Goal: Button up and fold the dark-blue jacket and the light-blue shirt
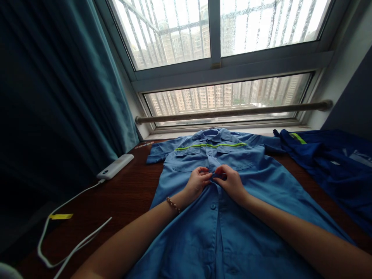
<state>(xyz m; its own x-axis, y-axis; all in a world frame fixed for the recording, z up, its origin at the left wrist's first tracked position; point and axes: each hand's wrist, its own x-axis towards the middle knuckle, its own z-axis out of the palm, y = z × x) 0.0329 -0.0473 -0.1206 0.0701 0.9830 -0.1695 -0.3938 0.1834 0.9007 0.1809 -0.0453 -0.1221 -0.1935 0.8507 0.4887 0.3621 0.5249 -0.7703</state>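
Observation:
A blue short-sleeved work shirt (250,224) lies spread face up, its collar toward the window and a yellow-green stripe across the chest. At mid-front, my left hand (197,181) pinches one edge of the button placket. My right hand (231,182) is closed on the facing edge, fingertips almost touching the left ones. Whatever button sits between the fingers is hidden. Below the hands a shirt button (213,206) shows on the left edge, and the front there hangs slightly apart. A beaded bracelet circles my left wrist.
On the dark wooden table (130,193), a white power bank (115,166) lies at left with a white cable (46,228) carrying a yellow tag. A darker blue garment (328,166) is heaped at right. Behind are a rail (232,113), a window and a teal curtain (87,77).

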